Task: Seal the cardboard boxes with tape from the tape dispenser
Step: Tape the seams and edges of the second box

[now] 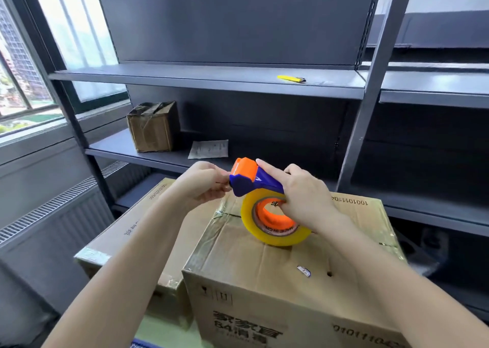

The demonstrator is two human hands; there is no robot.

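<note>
A blue and orange tape dispenser (251,181) with a yellowish roll of tape (275,223) is held just above the top of a large cardboard box (264,268). My right hand (304,197) grips the dispenser, fingers hooked into the roll's orange core and forefinger laid along the blue body. My left hand (203,186) pinches at the dispenser's orange front end, where the tape edge lies. The box's top flaps are closed, with shiny tape along its edges. A second cardboard box (127,242) stands lower, to the left.
Grey metal shelving (211,78) stands behind the boxes. A small taped box (153,128) and a sheet of paper (209,149) lie on the middle shelf, a yellow utility knife (291,79) on the upper one. A window and a radiator are at the left.
</note>
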